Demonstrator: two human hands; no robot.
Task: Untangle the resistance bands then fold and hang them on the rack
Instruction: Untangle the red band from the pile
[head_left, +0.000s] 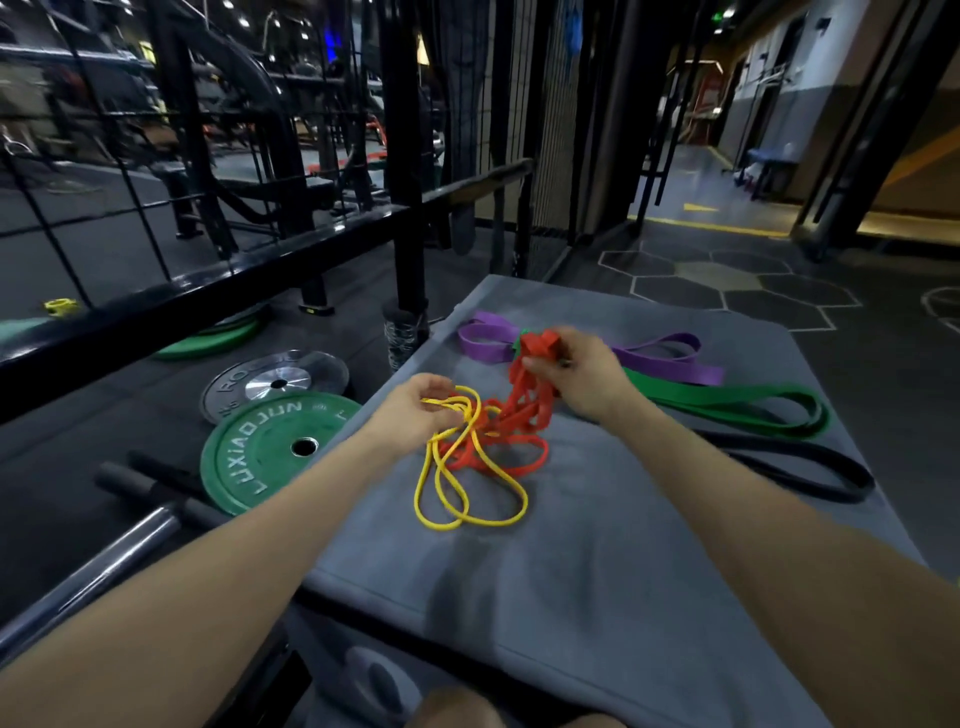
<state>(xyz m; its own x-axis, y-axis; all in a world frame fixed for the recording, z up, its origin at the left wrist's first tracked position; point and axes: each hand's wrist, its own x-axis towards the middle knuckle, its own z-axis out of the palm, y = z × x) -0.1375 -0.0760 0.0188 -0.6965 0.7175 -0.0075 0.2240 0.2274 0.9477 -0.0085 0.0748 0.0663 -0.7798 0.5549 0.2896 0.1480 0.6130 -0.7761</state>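
A thin yellow band (457, 499) and a red band (524, 415) lie knotted together on a grey cloth (597, 545). My left hand (415, 408) pinches strands of the yellow band at the tangle's left side. My right hand (582, 374) grips a bunched part of the red band and holds it above the cloth. Behind them lie a purple band (670, 358), a green band (737, 405) and a black band (810, 467), spread flat toward the right. A black metal rack (405, 156) stands beyond the cloth's far left corner.
On the floor to the left lie a green weight plate (265, 457), a silver plate (275, 382) and a steel barbell (104, 561). A black rail (208, 291) runs across the left. Hexagon-marked floor (727, 280) opens on the right.
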